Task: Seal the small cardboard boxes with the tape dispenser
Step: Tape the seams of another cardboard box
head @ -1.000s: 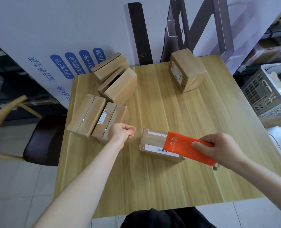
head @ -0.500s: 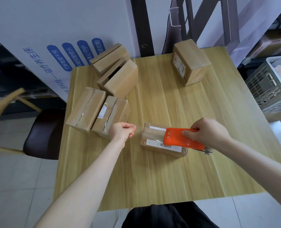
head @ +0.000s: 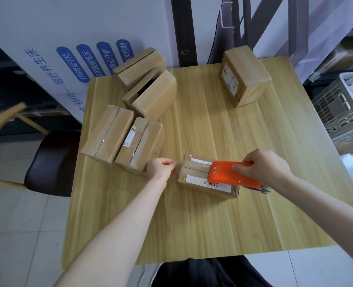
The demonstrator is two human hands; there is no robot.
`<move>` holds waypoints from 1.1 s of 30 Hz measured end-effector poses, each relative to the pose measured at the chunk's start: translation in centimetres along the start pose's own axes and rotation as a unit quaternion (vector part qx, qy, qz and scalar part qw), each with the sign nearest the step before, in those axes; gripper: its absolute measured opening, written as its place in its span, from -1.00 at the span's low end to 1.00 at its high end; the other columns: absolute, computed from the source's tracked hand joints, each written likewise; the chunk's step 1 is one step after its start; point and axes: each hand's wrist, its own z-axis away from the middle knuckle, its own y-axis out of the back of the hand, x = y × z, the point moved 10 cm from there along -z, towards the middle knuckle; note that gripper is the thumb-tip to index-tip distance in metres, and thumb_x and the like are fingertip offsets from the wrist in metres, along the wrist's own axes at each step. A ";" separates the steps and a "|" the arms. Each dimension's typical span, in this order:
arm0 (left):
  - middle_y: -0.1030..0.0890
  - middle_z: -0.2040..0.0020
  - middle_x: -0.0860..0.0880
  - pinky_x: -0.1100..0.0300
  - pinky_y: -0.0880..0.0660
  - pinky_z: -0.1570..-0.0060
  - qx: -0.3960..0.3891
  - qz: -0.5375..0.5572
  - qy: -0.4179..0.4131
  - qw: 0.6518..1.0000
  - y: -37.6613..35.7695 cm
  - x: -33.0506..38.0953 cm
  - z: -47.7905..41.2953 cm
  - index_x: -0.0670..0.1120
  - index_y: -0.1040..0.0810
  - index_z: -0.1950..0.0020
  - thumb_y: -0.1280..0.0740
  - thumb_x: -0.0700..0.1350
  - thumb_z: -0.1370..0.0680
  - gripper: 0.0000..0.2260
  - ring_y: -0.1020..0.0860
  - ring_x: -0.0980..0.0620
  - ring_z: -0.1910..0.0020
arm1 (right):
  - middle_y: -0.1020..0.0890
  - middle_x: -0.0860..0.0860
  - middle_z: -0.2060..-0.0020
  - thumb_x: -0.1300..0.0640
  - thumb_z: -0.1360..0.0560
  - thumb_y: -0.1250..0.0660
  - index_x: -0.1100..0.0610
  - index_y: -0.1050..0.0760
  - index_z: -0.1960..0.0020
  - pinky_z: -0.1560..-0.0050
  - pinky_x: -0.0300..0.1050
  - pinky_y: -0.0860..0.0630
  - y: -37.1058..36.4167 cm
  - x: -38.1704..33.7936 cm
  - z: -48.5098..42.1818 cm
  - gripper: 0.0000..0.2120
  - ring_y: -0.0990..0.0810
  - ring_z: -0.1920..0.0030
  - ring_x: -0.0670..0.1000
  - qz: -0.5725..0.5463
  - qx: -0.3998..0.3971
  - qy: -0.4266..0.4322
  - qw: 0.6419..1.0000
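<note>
Tape dispenser (head: 231, 175), gripped by the right hand (head: 262, 170), rests on the centre box (head: 198, 184) as the left hand (head: 161, 167) pinches the tape end (head: 177, 169); next, drag it along the seam (head: 194, 170).

The desk (head: 213, 224) presents a smooth, matt wood-grain surface; the small cardboard boxes (head: 153, 94) are matt brown card with glossy clear tape (head: 103, 141) and white paper labels (head: 130, 137); the tape dispenser (head: 227, 175) is glossy orange plastic with a grey metal end (head: 263, 189); the basket (head: 341, 112) is grey plastic.
</note>
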 end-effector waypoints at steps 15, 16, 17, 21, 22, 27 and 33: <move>-0.60 -0.19 0.00 0.18 -0.47 0.09 0.009 -0.276 -0.084 0.957 -1.9 1.0 -0.1 -0.04 -0.55 -0.28 -0.28 -0.19 -0.56 -0.70 -0.56 -0.03 -0.11 | -0.59 -0.07 0.44 -0.20 -0.44 -0.37 -0.01 -0.55 0.35 0.49 -0.22 -0.42 -0.5 0.4 0.0 -0.69 -0.57 0.44 -0.06 -0.028 0.023 -0.001 0.999; -0.65 -0.04 0.01 0.20 -0.42 0.19 0.028 -0.258 -0.103 0.960 -1.6 1.3 0.3 -0.04 -0.62 -0.13 -0.25 -0.17 -0.57 -0.79 -0.58 0.00 0.03 | -0.59 -0.07 0.45 -0.20 -0.44 -0.37 -0.01 -0.54 0.36 0.50 -0.22 -0.41 -0.5 0.4 0.1 -0.68 -0.56 0.46 -0.07 -0.029 0.023 -0.001 0.999; -0.63 0.21 0.06 0.21 -0.35 0.29 0.051 -0.213 -0.116 0.969 -1.1 1.5 1.2 -0.02 -0.62 0.12 -0.22 -0.11 -0.59 -0.80 -0.52 0.04 0.23 | -0.59 -0.06 0.45 -0.20 -0.44 -0.36 -0.01 -0.55 0.35 0.50 -0.21 -0.43 -0.6 0.4 0.1 -0.69 -0.55 0.49 -0.07 -0.031 0.023 -0.003 0.999; -0.53 0.39 0.18 0.19 -0.35 0.29 0.053 -0.099 -0.129 0.985 -2.7 0.8 5.0 -0.01 -0.54 0.25 -0.13 0.11 -0.61 -0.65 -0.46 0.18 0.36 | -0.60 -0.08 0.42 -0.20 -0.44 -0.37 0.00 -0.60 0.28 0.46 -0.19 -0.48 -0.8 0.8 0.4 -0.70 -0.55 0.47 -0.09 -0.044 0.028 -0.013 0.999; -0.64 0.11 0.17 0.22 -0.40 0.12 0.032 -0.109 -0.136 0.984 -3.7 0.6 5.7 -0.02 -0.62 -0.04 -0.13 0.09 -0.63 -0.68 -0.57 0.15 0.11 | -0.59 -0.09 0.41 -0.20 -0.44 -0.37 0.00 -0.60 0.28 0.46 -0.21 -0.45 -0.8 0.9 0.5 -0.71 -0.55 0.44 -0.10 -0.046 0.030 -0.015 0.998; -0.56 -0.28 -0.10 0.22 -0.36 -0.09 0.028 -0.154 -0.157 0.975 -3.9 1.9 4.5 -0.15 -0.41 -0.41 -0.12 0.03 -0.65 -0.60 -0.50 -0.06 -0.26 | -0.59 -0.05 0.46 -0.21 -0.42 -0.34 0.00 -0.58 0.31 0.49 -0.23 -0.43 -1.3 0.8 0.6 -0.69 -0.55 0.52 -0.09 -0.060 0.039 -0.033 0.997; -0.54 -0.29 -0.09 0.11 -0.41 -0.09 0.055 -0.286 -0.208 0.934 -1.6 5.6 1.6 -0.11 -0.36 -0.45 -0.13 -0.06 -0.66 -0.63 -0.49 -0.10 -0.25 | -0.60 -0.03 0.44 -0.20 -0.45 -0.30 0.11 -0.60 0.26 0.51 -0.26 -0.32 -2.4 -2.3 -0.5 -0.62 -0.59 0.44 -0.02 -0.073 0.055 -0.022 0.996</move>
